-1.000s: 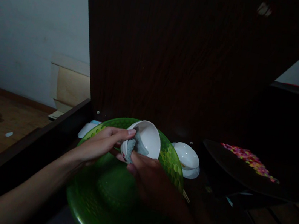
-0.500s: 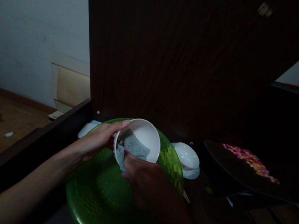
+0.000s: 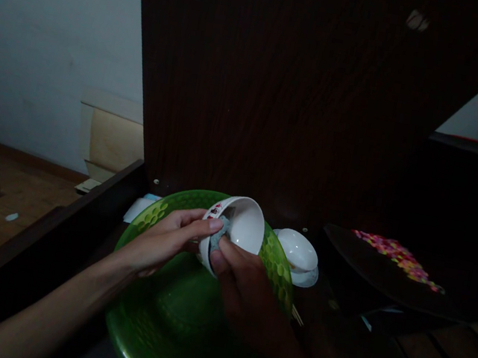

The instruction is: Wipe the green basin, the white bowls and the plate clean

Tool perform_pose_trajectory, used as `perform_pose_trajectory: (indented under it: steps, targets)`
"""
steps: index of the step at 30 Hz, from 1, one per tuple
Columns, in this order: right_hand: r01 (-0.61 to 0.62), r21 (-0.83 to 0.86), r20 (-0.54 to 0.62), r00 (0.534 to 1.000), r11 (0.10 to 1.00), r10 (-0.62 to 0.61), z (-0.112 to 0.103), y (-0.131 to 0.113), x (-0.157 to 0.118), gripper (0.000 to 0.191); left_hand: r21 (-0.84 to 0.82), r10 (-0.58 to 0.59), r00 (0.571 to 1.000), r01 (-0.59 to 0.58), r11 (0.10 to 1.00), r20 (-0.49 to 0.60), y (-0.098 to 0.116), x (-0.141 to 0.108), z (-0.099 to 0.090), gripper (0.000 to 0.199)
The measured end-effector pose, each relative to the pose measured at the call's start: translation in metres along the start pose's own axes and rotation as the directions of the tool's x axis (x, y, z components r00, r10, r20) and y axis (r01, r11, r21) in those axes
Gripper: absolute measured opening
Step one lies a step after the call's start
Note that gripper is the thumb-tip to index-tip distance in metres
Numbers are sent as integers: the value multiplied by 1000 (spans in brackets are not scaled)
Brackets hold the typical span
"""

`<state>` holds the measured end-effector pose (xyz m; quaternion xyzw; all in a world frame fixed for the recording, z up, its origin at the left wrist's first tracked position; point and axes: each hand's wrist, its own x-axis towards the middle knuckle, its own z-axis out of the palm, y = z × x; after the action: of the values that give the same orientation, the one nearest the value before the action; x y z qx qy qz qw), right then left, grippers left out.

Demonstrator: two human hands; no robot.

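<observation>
A white bowl [image 3: 249,225] with a red pattern on its outside is tilted on its side above a green basin [image 3: 123,324]. My left hand [image 3: 174,235] grips the bowl by its left side, thumb over the rim. Bunched at that rim is a grey-green cloth [image 3: 217,237], pinched by my right hand [image 3: 244,284], whose fingers press it against the bowl's inner wall. Much of the cloth is hidden behind my fingers. Below the bowl, the basin's inside looks dark green.
Another white bowl [image 3: 298,250] sits on a plate [image 3: 307,277] right of the basin, with chopsticks [image 3: 297,316] nearer me. A dark wooden panel [image 3: 281,88] rises behind. Farther right lies a dark item with colourful decoration [image 3: 404,260]. White paper [image 3: 136,209] lies left of the basin.
The bowl has turned so that its patterned outer side shows, and has shifted slightly right. The cloth, earlier spread inside the bowl, is now bunched at the left rim.
</observation>
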<state>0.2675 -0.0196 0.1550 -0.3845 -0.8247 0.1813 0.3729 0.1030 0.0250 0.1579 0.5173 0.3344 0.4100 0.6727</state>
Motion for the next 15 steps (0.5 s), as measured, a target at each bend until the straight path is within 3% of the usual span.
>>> perform_pose_trajectory:
  steps: [7,11,15]
  targets:
    - [-17,47,-48,999,999,19,-4,4,5,26,30,-37,999,37,999,-8,-2,-3,6,46]
    - [-7,32,31,1000,999,6,-10,7,0,20,10,-16,999,17,1000,-48,-4,-1,8,43]
    - [94,17,170,981,995,-96,-20,7,-4,21,-10,-10,997,9,1000,-72,-5,1,3,41]
